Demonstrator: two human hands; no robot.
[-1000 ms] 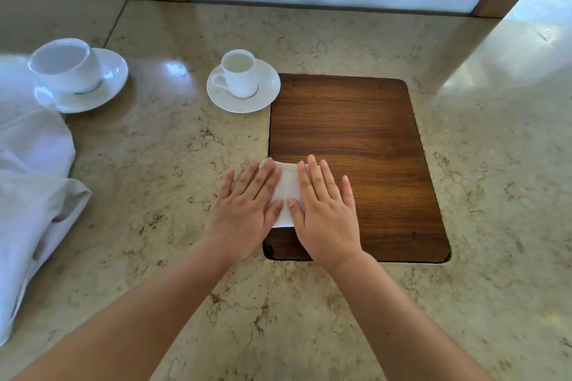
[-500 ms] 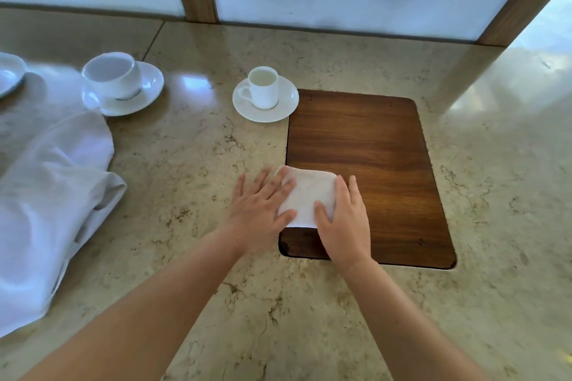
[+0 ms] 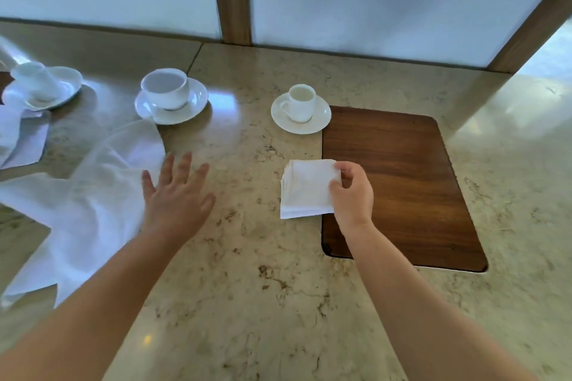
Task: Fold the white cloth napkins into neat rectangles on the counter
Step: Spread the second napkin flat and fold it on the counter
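Folded white napkin (image 3: 306,187) pinched at its right edge by right hand (image 3: 353,192), at left rim of wooden board (image 3: 402,182), left hand (image 3: 176,195) fingers spread, holding nothing, beside unfolded white cloth (image 3: 93,195), marble counter (image 3: 263,288), espresso cup on saucer (image 3: 301,108)

Marble counter (image 3: 278,303) carries cups on saucers (image 3: 301,117), loose napkins (image 3: 93,195), inset wooden board (image 3: 402,182)

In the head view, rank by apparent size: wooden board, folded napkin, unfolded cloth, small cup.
1. Unfolded cloth and wooden board: too close to rank.
2. Folded napkin, pinched by the right hand.
3. Small cup.
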